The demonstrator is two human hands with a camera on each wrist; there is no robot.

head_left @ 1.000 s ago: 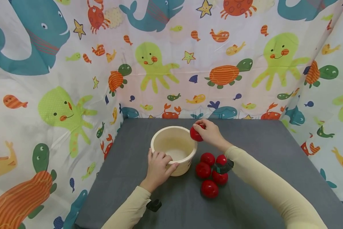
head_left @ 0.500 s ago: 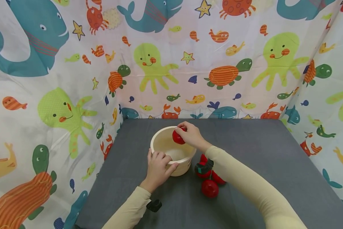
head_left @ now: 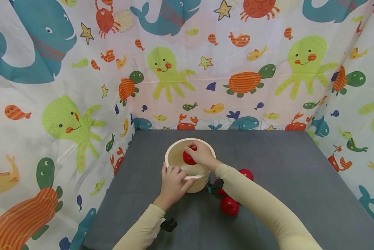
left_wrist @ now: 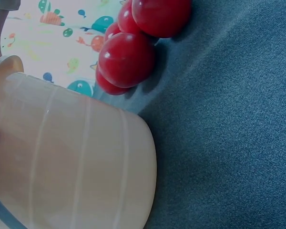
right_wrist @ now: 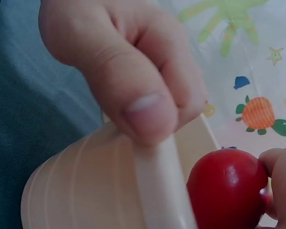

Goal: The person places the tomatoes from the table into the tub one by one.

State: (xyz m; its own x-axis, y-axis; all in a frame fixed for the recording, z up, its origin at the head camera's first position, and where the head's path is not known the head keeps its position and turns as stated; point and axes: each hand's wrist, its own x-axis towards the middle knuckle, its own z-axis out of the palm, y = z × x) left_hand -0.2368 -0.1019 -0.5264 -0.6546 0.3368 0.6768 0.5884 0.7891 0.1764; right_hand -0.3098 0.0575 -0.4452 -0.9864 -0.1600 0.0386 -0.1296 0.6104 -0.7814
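Observation:
A cream round tub [head_left: 200, 184] with a thick rim stands on the dark cloth. My left hand [head_left: 172, 185] grips its near rim, thumb and fingers curled over the edge. Inside the mouth of the tub, my right hand [head_left: 203, 157] pinches a shiny red apple [head_left: 188, 157] by its right side. The right wrist view shows this apple [right_wrist: 226, 188] just beyond the rim, held by fingertips [right_wrist: 282, 179]. Right of the tub lie several more red apples [left_wrist: 126, 59], partly hidden by my right forearm in the head view.
The nearest loose apple [head_left: 229, 206] lies in front of the right sleeve, and another apple [head_left: 247, 173] shows behind it. A grey-covered table [head_left: 277, 156] extends to both sides. A curtain printed with sea animals [head_left: 187, 80] hangs around its back and sides.
My right hand has carried the apple leftward from the right rim, over the tub, and then slightly lower into its mouth. My left hand has stayed on the rim.

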